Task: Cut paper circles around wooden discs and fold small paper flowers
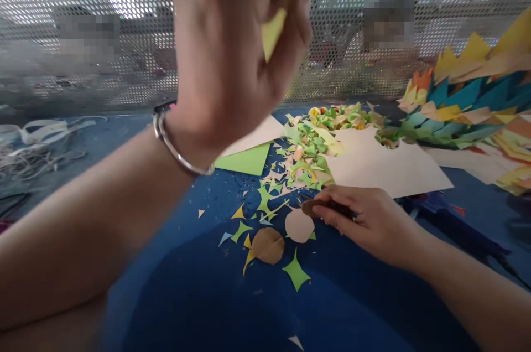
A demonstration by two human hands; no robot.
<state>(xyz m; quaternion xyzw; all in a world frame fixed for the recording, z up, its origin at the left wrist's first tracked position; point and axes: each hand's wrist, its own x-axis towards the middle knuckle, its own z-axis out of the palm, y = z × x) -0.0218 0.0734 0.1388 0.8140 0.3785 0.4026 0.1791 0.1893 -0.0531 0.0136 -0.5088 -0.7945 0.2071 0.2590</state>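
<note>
My left hand (236,47) is raised close to the camera, blurred, with its fingers pinched on a piece of yellow paper (274,31); a metal bangle (174,144) circles the wrist. My right hand (365,219) rests low on the blue table (186,285), fingers closed on a small brown paper disc (311,207). Right beside it lie a pale pink paper circle (298,224) and a tan paper circle (268,245), with green and yellow paper scraps (296,272) scattered around.
A heap of green and yellow offcuts (327,122) and a large beige sheet (373,166) lie behind my right hand. A green sheet (244,161) sits mid-table. Stacked zigzag-cut coloured paper (468,97) fills the right. A perforated metal screen (103,36) stands behind; white cords (37,141) at left.
</note>
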